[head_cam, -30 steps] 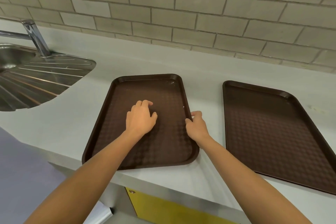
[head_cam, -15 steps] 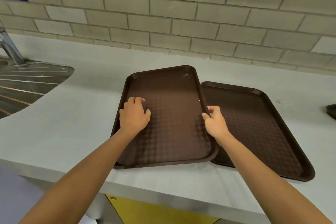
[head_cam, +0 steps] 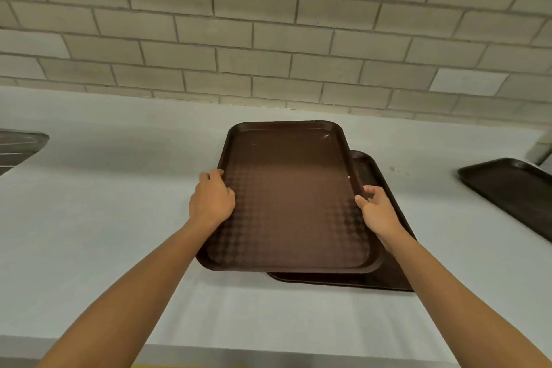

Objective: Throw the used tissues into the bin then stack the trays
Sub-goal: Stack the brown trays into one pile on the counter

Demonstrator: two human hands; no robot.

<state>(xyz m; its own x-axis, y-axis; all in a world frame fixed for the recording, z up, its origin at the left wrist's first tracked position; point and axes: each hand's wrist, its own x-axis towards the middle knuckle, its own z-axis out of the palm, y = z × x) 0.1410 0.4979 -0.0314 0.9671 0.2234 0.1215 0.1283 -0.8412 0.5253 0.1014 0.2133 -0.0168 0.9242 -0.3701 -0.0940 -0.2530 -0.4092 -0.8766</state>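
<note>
The top tray (head_cam: 286, 203) fills the middle. A second tray (head_cam: 358, 279) pokes out from under it at 3 and 5 o'clock. At 9 o'clock there is a wide strip of counter (head_cam: 104, 203), as far as the sink edge (head_cam: 21, 143). At 3 o'clock there is a smaller gap, then a third tray (head_cam: 513, 188). At 12 o'clock the brick wall (head_cam: 268, 39) stops everything.

Midway along the table (head_cam: 89, 233), the top tray (head_cam: 286, 203) overlaps a second tray (head_cam: 366, 172) that juts out beyond its right and front sides, with a third tray (head_cam: 507, 188) well apart at the table's right edge, a sink drainboard (head_cam: 18, 146) at its left edge, and the wall (head_cam: 268, 39) along its back edge.
</note>
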